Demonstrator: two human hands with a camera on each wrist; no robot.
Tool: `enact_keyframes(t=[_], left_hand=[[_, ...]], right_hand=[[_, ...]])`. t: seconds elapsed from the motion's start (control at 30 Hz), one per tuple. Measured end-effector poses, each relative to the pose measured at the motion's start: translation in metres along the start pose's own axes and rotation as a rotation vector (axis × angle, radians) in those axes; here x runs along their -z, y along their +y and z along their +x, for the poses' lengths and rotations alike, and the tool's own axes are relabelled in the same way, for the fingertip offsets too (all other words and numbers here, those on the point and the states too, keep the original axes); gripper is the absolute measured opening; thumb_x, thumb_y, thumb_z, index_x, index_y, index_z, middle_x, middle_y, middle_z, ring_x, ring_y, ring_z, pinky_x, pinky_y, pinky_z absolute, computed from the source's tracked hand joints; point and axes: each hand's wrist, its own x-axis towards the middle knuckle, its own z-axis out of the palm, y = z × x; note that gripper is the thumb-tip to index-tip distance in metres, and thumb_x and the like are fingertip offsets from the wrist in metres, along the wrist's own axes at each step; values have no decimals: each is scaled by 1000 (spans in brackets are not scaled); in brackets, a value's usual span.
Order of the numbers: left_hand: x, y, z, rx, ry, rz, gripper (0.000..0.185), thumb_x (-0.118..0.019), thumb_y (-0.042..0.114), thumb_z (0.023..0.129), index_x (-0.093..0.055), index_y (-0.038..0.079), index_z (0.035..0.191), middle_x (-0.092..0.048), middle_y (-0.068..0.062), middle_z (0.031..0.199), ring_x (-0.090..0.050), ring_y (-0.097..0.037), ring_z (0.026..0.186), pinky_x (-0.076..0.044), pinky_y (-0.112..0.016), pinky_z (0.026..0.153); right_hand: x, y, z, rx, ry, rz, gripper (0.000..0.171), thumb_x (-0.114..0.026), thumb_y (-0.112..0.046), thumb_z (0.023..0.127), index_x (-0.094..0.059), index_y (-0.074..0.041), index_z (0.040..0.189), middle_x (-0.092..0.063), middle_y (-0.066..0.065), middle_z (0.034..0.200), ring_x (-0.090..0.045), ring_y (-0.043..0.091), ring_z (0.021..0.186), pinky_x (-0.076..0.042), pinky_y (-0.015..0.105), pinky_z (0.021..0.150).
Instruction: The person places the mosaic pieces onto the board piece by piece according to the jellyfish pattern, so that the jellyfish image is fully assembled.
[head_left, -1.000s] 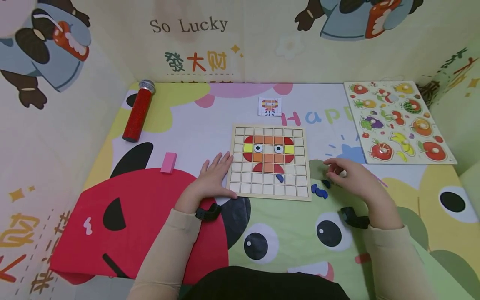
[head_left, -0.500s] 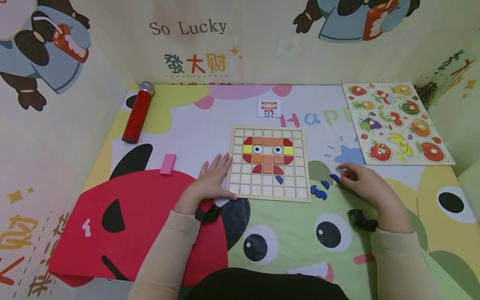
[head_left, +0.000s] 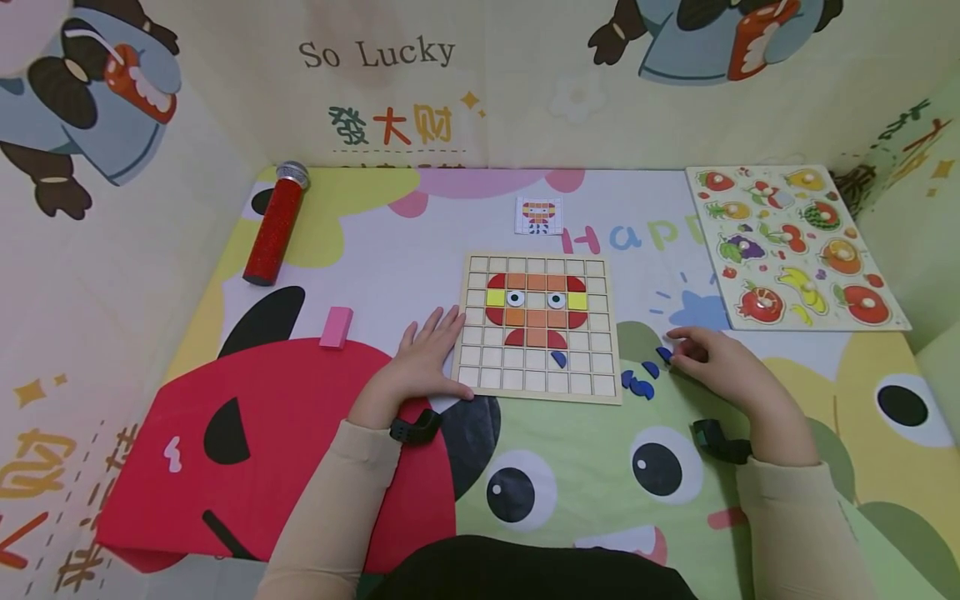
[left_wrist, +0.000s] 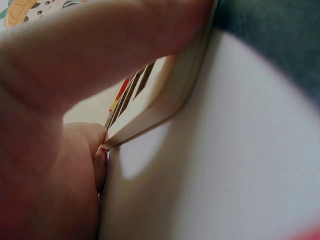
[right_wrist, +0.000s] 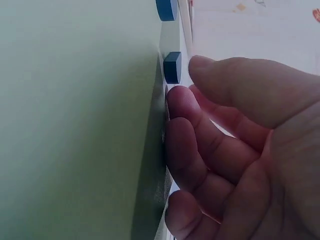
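On the far left of the tabletop point(head_left: 420, 250) lies a red glitter tube point(head_left: 274, 225), a pink block point(head_left: 337, 326) nearer in. Left hand point(head_left: 424, 357) rests flat, fingers point(head_left: 442, 326) straight and spread, thumb along the near-left edge of the wooden grid board point(head_left: 537, 329), likely steadying it; holds nothing. Board carries a part-built red, orange and yellow face with two eyes, one blue piece point(head_left: 558, 358) below it. Small pattern card point(head_left: 539, 215) sits beyond the board, probably the model. Just right of the board lie loose blue pieces point(head_left: 638, 382) on the mat. Right hand point(head_left: 727, 367) has fingers loosely curled, tips at one blue piece point(head_left: 663, 353); the wrist view shows it just past the fingertips, not clearly pinched. Fruit peg puzzle point(head_left: 791, 246) far right.
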Motion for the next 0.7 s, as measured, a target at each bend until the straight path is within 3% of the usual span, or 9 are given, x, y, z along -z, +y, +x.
enact_keyframes(t=[0.27,0.7], left_hand=[[-1,-2,0,-7,4,3,118,-79,44,59,-6,17,147,-3,-2,155,3,-24,141,0,-56,110],[0,-1,0,1,2,-6,118,-79,45,59,-6,17,147,-3,-2,155,4,-24,141,0,-55,110]], right_hand=[[-2,0,1,61,-23,-34,38,-60,-18,87,-53,-6,122,-56,5,87,-48,19,78,-39,30,69],[-1,-1,4,93,-40,-73,36,-62,-13,84,-57,-8,119,-54,3,82,-46,19,76,-37,28,64]])
